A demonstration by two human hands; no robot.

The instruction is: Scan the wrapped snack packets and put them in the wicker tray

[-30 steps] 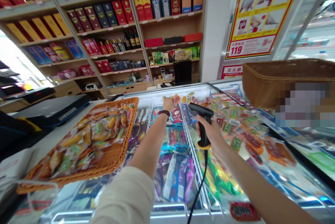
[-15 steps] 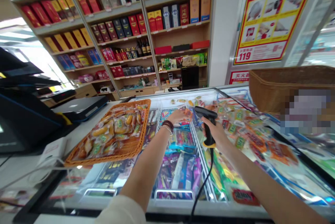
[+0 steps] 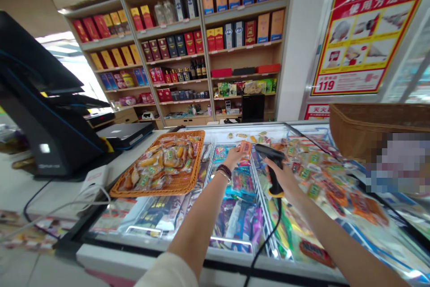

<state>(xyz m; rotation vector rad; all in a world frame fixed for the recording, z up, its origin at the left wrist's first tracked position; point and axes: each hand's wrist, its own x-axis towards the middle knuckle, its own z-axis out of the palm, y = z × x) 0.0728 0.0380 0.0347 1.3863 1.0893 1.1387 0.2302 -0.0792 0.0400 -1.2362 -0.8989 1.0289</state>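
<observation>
"Where's our orange packet [image 3: 245, 147]?"
"Pinched in the fingertips of our left hand [image 3: 233, 157], just left of the scanner [image 3: 270, 152]."
"And our right hand [image 3: 281, 174]?"
"We have it curled round the scanner's grip."

Light: bright, even | window [image 3: 83, 65] at left: overexposed | freezer [image 3: 218, 131]: small glints, lower right | edges: stretched | orange packet [image 3: 245, 147]: soft print | brown basket [image 3: 349, 134]: partly pixelated

Between the bare forearms [image 3: 201, 224], lower centre, room is open except for a thin black cable [image 3: 278, 214]. A shallow orange wicker basket [image 3: 183, 182] blocks centre left, a deep brown woven basket [image 3: 349, 137] the right edge. A black pistol-shaped scanner [image 3: 271, 152] narrows mid-frame passage.
</observation>
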